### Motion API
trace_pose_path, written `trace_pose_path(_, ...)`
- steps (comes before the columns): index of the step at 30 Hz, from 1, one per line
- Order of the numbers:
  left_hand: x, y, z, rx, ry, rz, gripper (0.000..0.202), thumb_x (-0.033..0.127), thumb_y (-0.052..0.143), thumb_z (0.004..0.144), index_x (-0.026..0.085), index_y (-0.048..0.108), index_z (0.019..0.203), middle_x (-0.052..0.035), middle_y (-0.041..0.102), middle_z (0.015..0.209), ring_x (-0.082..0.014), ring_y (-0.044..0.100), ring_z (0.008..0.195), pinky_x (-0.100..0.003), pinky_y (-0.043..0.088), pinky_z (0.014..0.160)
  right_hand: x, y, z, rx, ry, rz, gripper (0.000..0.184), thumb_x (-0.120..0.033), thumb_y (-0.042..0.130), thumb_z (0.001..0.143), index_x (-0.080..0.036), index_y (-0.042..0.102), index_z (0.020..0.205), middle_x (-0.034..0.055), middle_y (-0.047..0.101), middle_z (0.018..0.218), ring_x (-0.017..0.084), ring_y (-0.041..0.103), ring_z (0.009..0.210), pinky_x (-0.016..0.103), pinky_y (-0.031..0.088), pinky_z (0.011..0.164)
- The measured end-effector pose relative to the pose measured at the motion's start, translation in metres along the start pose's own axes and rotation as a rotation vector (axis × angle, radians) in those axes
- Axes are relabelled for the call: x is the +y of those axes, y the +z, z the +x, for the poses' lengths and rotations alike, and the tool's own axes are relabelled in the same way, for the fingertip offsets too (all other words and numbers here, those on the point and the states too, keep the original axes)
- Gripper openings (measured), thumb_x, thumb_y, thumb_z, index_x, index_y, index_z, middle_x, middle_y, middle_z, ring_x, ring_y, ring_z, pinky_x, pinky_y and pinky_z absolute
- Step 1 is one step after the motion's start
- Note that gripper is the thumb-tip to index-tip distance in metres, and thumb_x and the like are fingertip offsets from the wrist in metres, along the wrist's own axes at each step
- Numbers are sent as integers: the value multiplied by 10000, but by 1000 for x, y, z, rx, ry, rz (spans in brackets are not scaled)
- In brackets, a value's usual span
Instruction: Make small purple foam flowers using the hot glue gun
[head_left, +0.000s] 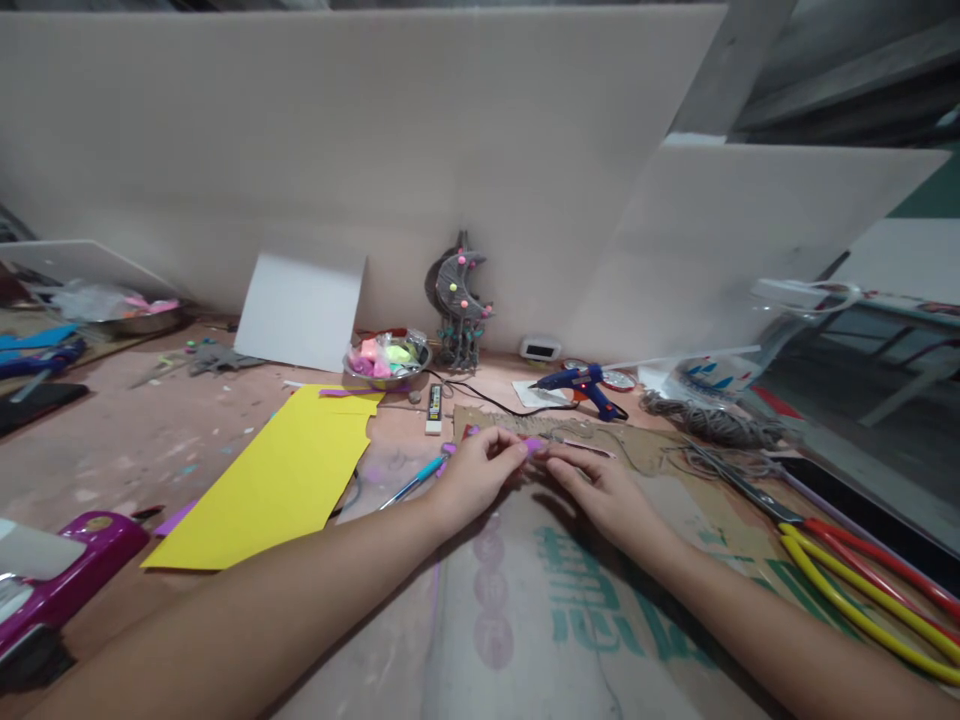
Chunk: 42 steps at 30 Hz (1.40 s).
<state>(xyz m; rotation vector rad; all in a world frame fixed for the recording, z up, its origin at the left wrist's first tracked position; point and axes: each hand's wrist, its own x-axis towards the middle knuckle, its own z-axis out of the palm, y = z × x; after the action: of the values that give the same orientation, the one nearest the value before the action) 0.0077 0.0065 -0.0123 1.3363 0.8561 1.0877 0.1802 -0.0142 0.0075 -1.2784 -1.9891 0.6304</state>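
Note:
A small purple piece, too small to tell its material, is between my two hands above the cardboard sheet. My left hand pinches it from the left with thumb and forefinger. From the other side, my right hand meets it with closed fingertips. A blue pen lies just left of my left wrist, beside more purple bits. Under both hands is the printed cardboard, and a thin stick rests beyond my right fingers.
Yellow paper lies to the left, near a magenta tool. A blue glue gun, a bowl of colourful bits and a moon ornament stand behind. Scissors, a phone and grey yarn are at right.

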Motion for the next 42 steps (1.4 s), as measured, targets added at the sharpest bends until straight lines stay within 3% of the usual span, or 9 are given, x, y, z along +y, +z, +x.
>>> trace_pose_path(4,-4,-1,1,-4,40,44,252,397,569,767,147,552,792,-5,567,707,-117,516,655,-240,395,623,-7,5,1,-76,10,27,238,-351,514,828,-221,689,924,40,708,968,227,635,910,338,470,838)
trace_pose_path(9,1,-1,-3,-17,67,137,248,389,571,770,145,579,814,-34,608,810,-153,555,785,-263,412,721,-12,7,1,41,103,46,217,-354,541,801,-190,684,811,36,710,834,213,637,811,316,475,773)
trace_pose_path(15,6,-2,-7,-63,55,243,218,371,565,772,155,542,777,8,555,738,-114,501,698,-230,379,657,-6,6,0,116,177,124,251,-402,565,772,-173,666,793,45,695,793,208,628,767,314,468,731)
trace_pose_path(22,7,-1,-7,-92,69,311,247,392,551,778,150,531,731,16,521,699,-111,473,673,-224,355,622,-3,8,0,123,173,210,254,-418,592,744,-177,659,787,44,681,780,200,618,750,308,478,694)
trace_pose_path(27,7,0,-7,-73,57,234,223,373,549,784,154,550,822,2,558,763,-116,500,713,-230,382,670,3,8,0,110,143,214,254,-424,571,774,-177,628,775,40,657,768,186,603,747,302,479,687)
trace_pose_path(39,13,1,-9,-45,75,278,174,318,533,792,148,565,776,-13,581,765,-141,537,747,-259,413,712,3,9,0,122,156,304,287,-454,598,754,-172,640,795,43,667,760,178,614,703,309,496,685)
trace_pose_path(42,11,1,-10,-38,79,222,152,238,530,789,155,555,914,-23,595,834,-140,558,777,-260,436,723,2,7,-2,107,134,321,273,-449,567,785,-180,611,783,33,666,723,171,615,683,302,487,684)
